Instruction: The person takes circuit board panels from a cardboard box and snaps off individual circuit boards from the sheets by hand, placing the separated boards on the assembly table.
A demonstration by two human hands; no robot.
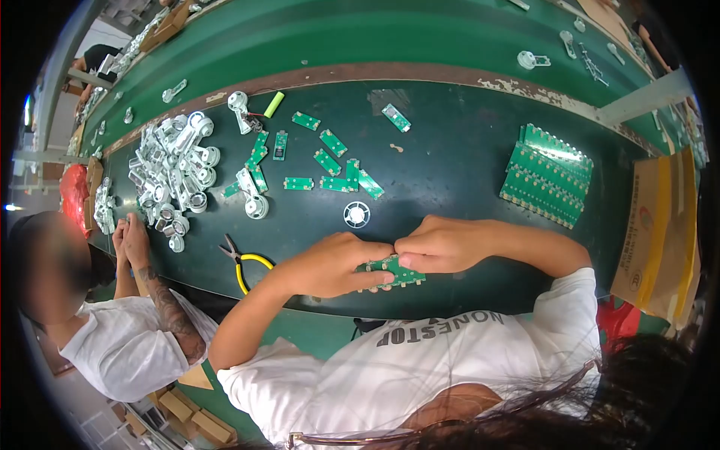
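Note:
A green circuit board panel is held low over the near edge of the table, in front of my chest. My left hand grips its left part, with the thumb across the face. My right hand pinches its upper edge, thumb on top; the fingers behind it are hidden. Just beyond my hands lies a white round part with spokes. Several small separate green boards are scattered farther off. Yellow-handled pliers rest on the left, close to my left forearm.
White plastic housings are heaped at the left. A stack of green board panels lies at the right, near a cardboard box. A green cell is at the back. A co-worker's hands are at far left.

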